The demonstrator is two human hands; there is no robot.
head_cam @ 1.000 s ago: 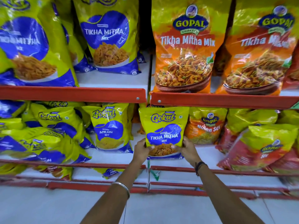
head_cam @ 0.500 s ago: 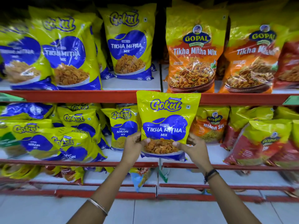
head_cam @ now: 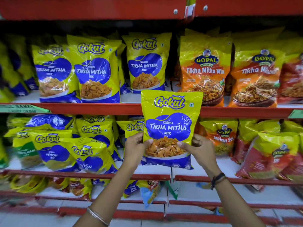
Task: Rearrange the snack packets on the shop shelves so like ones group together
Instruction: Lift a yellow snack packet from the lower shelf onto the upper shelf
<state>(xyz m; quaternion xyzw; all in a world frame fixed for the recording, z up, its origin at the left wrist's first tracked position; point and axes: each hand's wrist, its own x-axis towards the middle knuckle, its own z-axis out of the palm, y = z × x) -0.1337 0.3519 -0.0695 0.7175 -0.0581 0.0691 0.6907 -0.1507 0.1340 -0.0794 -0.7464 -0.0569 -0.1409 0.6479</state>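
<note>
While the upper shelf (head_cam: pixel 98 107) already carries a row of Gokul Tikha Mitha packets (head_cam: pixel 96 74) above its red lip, one matching packet (head_cam: pixel 169 128) is unplaced below and before it, pinched at its lower corners by left hand (head_cam: pixel 136 149) and right hand (head_cam: pixel 199 149)

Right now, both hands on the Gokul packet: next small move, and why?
Probably lift it up and left into the gap on the upper shelf. The held packet, gripped by the left hand and right hand, reads Tikha Mitha Mix, matching the row of Gokul packets there, not the orange Gopal packets.
</note>
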